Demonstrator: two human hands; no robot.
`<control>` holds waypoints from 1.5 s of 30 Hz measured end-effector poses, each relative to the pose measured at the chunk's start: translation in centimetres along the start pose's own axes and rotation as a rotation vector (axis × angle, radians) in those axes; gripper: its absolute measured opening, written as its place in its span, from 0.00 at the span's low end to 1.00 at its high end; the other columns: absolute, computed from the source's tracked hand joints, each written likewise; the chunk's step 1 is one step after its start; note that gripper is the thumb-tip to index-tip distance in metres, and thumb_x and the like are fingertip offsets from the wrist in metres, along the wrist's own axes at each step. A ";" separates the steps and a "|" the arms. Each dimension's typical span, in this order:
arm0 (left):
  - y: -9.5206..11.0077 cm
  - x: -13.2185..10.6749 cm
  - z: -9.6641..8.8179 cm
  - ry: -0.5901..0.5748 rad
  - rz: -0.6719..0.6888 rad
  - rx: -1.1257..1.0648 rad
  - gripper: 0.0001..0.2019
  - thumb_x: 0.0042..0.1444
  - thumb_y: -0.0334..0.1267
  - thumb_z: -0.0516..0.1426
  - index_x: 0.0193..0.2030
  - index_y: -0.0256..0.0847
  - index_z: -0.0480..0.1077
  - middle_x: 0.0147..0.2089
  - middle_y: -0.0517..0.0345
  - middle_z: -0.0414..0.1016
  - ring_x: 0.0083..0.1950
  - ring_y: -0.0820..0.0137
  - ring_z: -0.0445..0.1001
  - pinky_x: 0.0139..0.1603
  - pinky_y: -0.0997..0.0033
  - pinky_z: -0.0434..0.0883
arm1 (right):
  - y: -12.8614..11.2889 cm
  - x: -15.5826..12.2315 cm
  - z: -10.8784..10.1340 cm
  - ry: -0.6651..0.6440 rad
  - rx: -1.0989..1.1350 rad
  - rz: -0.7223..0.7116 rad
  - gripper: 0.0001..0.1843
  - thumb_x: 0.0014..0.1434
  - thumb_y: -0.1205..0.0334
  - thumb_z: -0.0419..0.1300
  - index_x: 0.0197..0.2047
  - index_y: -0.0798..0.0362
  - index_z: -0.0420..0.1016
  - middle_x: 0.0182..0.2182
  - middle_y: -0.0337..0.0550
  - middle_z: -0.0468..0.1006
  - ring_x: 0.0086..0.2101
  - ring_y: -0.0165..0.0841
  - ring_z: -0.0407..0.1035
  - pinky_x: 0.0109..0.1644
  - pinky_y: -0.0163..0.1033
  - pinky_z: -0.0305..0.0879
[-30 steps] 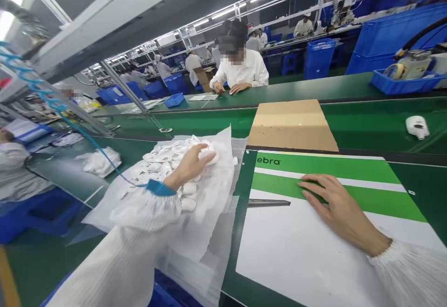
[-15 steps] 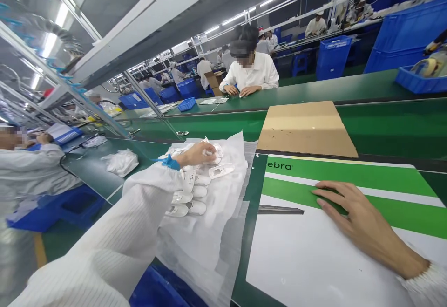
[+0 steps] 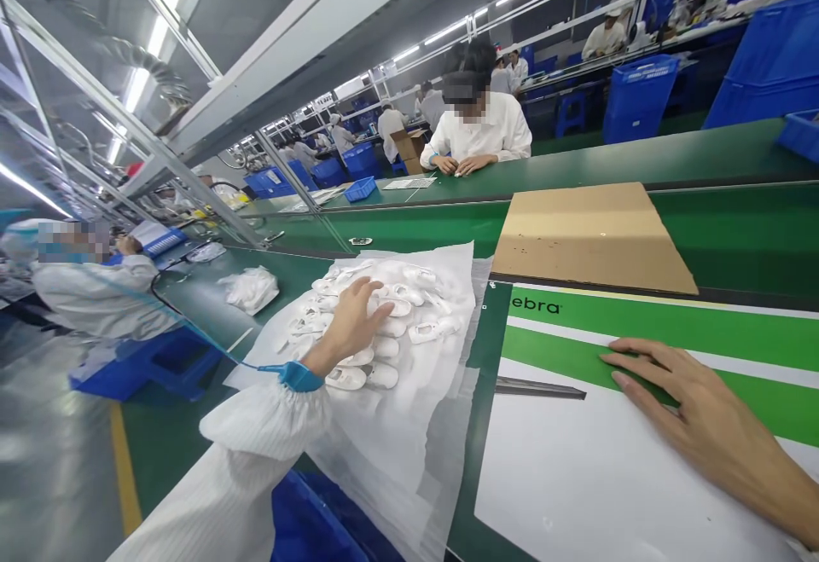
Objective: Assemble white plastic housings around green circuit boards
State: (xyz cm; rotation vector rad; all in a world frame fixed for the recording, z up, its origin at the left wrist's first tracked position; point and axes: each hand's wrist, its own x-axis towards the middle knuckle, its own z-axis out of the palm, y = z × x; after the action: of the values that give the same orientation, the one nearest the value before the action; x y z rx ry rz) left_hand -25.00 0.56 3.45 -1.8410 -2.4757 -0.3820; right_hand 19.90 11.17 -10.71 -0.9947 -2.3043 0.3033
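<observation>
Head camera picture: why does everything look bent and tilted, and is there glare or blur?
In the head view, the scene tilts and the edges look stretched, as with a wide lens, so the ceiling beam slants steeply; the ceiling lights burn to white; the floor shows a pale sheen; the left hand looks fairly sharp.

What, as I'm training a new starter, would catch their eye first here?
A heap of white moulded plastic pieces on white tissue, centre, under the left hand, stands out first. To the right, the right hand lies on a large green-and-white printed sheet, with a cardboard sheet beyond it.
</observation>
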 end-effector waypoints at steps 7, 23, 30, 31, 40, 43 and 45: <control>0.1 -0.3 2.1 -0.040 0.062 -0.019 0.20 0.64 0.49 0.50 0.57 0.43 0.66 0.64 0.50 0.67 0.65 0.57 0.66 0.65 0.55 0.65 | 0.1 -0.2 0.0 -0.021 -0.025 0.004 0.20 0.65 0.44 0.51 0.55 0.39 0.73 0.58 0.38 0.72 0.53 0.44 0.69 0.53 0.52 0.69; 9.2 2.3 5.4 -0.076 0.193 0.253 0.12 0.67 0.38 0.50 0.52 0.39 0.68 0.49 0.46 0.73 0.53 0.57 0.72 0.50 0.59 0.70 | 0.4 -0.2 0.7 -0.005 0.021 0.008 0.19 0.65 0.44 0.52 0.55 0.38 0.73 0.57 0.36 0.72 0.52 0.41 0.70 0.54 0.51 0.69; 8.6 4.5 3.3 0.040 0.049 0.285 0.16 0.62 0.36 0.56 0.54 0.30 0.67 0.56 0.33 0.68 0.57 0.43 0.68 0.53 0.45 0.68 | -1.1 0.4 -0.4 -0.036 0.023 0.024 0.17 0.67 0.50 0.52 0.56 0.40 0.74 0.57 0.41 0.72 0.53 0.42 0.69 0.55 0.53 0.68; 9.4 4.2 3.3 0.046 0.078 0.261 0.17 0.62 0.37 0.56 0.56 0.32 0.67 0.59 0.35 0.66 0.58 0.45 0.67 0.55 0.46 0.67 | -1.5 0.5 -0.7 -0.046 0.024 0.045 0.17 0.68 0.51 0.52 0.56 0.40 0.73 0.57 0.41 0.72 0.53 0.41 0.69 0.56 0.53 0.67; 22.9 1.0 10.3 -0.082 0.372 -0.246 0.08 0.64 0.36 0.55 0.48 0.39 0.71 0.49 0.50 0.72 0.51 0.60 0.70 0.51 0.59 0.70 | -2.6 1.0 -1.7 -0.058 0.008 0.063 0.15 0.68 0.53 0.52 0.54 0.41 0.74 0.55 0.41 0.73 0.54 0.40 0.67 0.54 0.51 0.68; 24.4 0.9 12.8 -0.038 0.341 -0.278 0.08 0.66 0.35 0.51 0.47 0.39 0.69 0.49 0.50 0.70 0.50 0.59 0.67 0.51 0.57 0.69 | -2.7 1.0 -1.8 -0.054 0.011 0.055 0.14 0.68 0.54 0.53 0.53 0.42 0.74 0.56 0.41 0.72 0.54 0.40 0.67 0.55 0.51 0.67; 24.5 0.8 13.7 -0.009 0.331 -0.296 0.08 0.67 0.35 0.50 0.47 0.40 0.68 0.50 0.51 0.69 0.51 0.60 0.66 0.52 0.57 0.68 | -2.6 0.9 -1.7 -0.051 0.011 0.049 0.14 0.68 0.54 0.53 0.54 0.41 0.74 0.56 0.41 0.72 0.54 0.40 0.67 0.55 0.50 0.67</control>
State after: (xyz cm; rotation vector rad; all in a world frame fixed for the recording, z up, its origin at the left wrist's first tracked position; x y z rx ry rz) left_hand -0.45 10.83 -5.36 -2.3152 -2.1530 -0.7540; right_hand 18.91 9.98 -7.86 -1.0511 -2.3236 0.3646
